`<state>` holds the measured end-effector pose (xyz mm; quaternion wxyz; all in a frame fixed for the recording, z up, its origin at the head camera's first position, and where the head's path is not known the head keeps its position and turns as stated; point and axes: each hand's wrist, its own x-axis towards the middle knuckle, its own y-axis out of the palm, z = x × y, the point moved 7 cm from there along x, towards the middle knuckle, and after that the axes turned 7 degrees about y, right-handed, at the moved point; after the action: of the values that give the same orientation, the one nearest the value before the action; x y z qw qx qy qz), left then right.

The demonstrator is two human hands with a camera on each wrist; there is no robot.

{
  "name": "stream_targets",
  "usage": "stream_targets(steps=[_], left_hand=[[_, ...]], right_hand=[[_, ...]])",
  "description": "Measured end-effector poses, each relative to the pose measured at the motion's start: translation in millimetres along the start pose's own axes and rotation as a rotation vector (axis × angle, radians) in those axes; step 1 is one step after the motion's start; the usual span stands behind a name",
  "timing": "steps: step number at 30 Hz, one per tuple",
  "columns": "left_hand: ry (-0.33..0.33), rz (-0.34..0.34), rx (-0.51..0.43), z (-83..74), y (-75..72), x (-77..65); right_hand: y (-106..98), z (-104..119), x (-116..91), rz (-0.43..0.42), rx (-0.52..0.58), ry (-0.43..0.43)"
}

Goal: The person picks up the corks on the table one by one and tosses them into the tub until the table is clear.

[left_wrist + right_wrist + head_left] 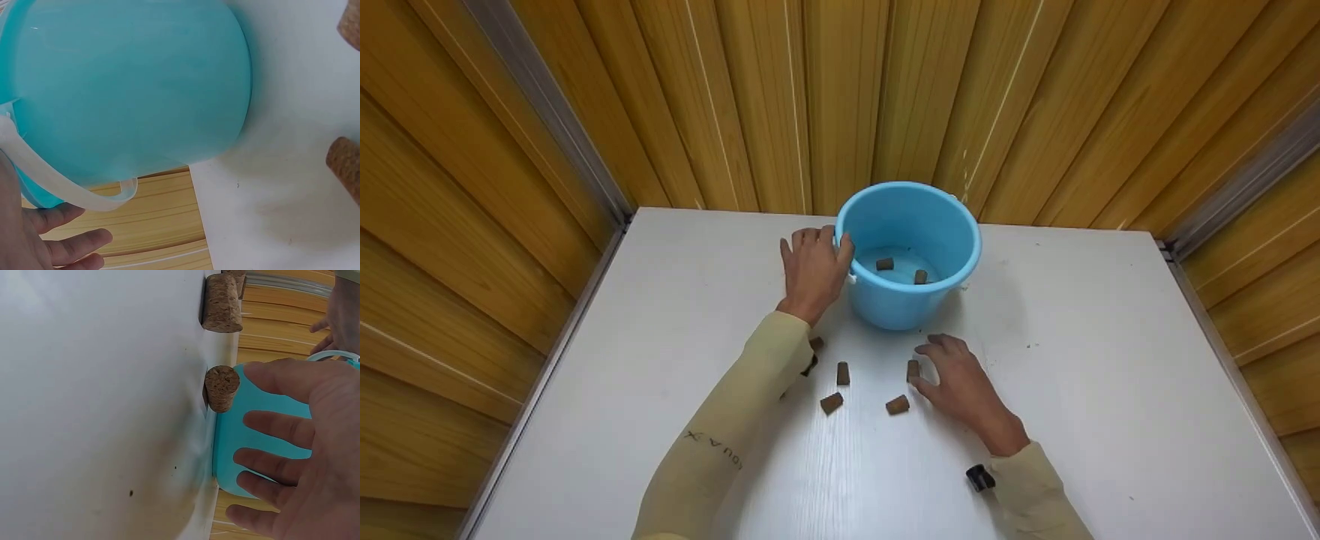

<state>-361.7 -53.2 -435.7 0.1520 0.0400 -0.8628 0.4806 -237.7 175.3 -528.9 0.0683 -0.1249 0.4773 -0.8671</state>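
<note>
A light blue bucket [904, 307] stands upright on the white table, and two brown corks, one a cork [885, 264] lying on its side, show inside. My left hand [814, 274] holds the bucket's left rim, thumb over the edge; the white handle [67, 188] hangs beside its fingers in the left wrist view. My right hand [960, 379], fingers spread and loosely bent, is beside a tapered cork [913, 370] in front of the bucket. In the right wrist view the thumb is close to that cork [222, 388], and nothing is in the palm.
More corks lie on the table: a cork [898, 405] near the right hand, a cork [843, 373] and a cork [832, 403] further left. Another cork [817, 343] is partly hidden by the left sleeve [757, 390]. Wood-patterned walls [844, 105] enclose the table's back and sides.
</note>
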Motion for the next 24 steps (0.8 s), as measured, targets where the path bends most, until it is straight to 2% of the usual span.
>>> stream_targets(steps=[10, 24], left_hand=[[-0.04, 0.021, -0.03, 1.7, 0.2, -0.8], [-0.034, 0.021, -0.027, 2.6, 0.4, -0.4]], right_hand=[[3.2, -1.2, 0.8, 0.026, -0.018, 0.03], [6.1, -0.3, 2.4, 0.024, 0.003, 0.039]])
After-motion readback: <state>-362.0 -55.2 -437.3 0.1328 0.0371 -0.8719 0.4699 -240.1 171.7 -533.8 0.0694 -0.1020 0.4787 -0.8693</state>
